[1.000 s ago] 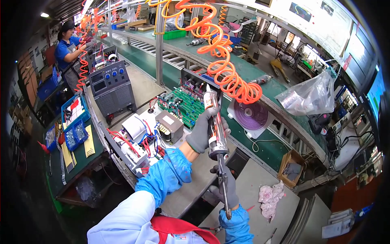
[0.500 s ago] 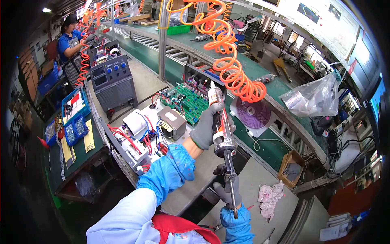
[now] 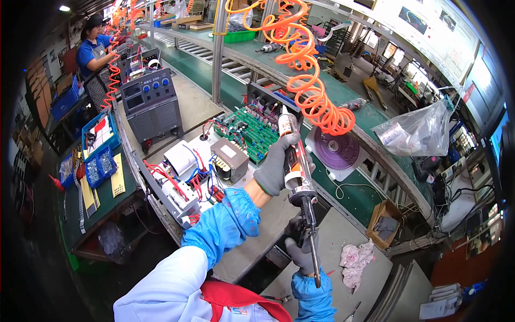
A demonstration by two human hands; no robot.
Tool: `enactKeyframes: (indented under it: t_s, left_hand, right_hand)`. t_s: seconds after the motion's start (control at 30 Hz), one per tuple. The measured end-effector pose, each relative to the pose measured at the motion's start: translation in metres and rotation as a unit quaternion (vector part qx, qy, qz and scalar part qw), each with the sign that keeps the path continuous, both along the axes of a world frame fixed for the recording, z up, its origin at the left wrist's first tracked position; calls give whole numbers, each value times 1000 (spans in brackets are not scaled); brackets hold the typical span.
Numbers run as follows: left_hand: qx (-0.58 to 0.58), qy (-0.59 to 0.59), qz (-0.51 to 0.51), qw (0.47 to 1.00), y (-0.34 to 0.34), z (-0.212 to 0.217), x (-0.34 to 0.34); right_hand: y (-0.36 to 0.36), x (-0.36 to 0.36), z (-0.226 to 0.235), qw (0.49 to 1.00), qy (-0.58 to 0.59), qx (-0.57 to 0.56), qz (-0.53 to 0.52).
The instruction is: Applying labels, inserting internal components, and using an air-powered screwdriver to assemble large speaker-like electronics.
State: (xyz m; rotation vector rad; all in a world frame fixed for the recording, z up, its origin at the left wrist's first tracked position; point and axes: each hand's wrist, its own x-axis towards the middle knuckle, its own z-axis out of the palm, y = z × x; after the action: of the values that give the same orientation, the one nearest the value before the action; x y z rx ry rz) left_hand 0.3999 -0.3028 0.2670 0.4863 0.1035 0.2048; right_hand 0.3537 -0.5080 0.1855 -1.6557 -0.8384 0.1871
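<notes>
My left hand [image 3: 272, 170], in a grey glove, is closed around the barrel of a caulking gun [image 3: 302, 190] loaded with a white and red sealant tube. The tube's pale nozzle points up and away, beside the green circuit board [image 3: 247, 133]. Lower down, my right hand [image 3: 302, 252], also gloved, grips the gun's dark handle; the gun partly hides its fingers. The gun's metal rod reaches back past my right wrist. Left of the nozzle lies an opened machine with the board, a transformer [image 3: 229, 156], and red and blue wires.
A grey cased machine [image 3: 153, 104] stands at the far left. Behind the gun hang a coiled orange air hose [image 3: 322, 104] and a purple fan [image 3: 337, 151]. At right are a cardboard box [image 3: 384, 222] and a crumpled pink cloth [image 3: 356, 263]. A co-worker [image 3: 96, 56] stands farther back.
The caulking gun and both hands have shifted only slightly, with the rod's rear end a little farther right. Both hands keep their grip. The whole view has moved slightly.
</notes>
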Motion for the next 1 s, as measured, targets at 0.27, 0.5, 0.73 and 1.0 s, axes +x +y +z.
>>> enactKeyframes:
  t_s: [0.27, 0.5, 0.73, 1.0]
  left_hand:
    - [17, -3, 0, 1000, -4, 4, -4]
    - [-7, -2, -36, 999, -8, 0, -6]
    - [42, 13, -35, 998, -15, 0, -11]
    - [18, -11, -70, 997, -21, -4, -16]
  right_hand:
    - [-2, -10, 0, 999, 26, 1, -18]
    - [-8, -21, -7, 999, 16, 5, -40]
    - [-15, -32, -8, 999, 13, 2, -33]
    - [-16, -41, -21, 998, -17, 6, -58]
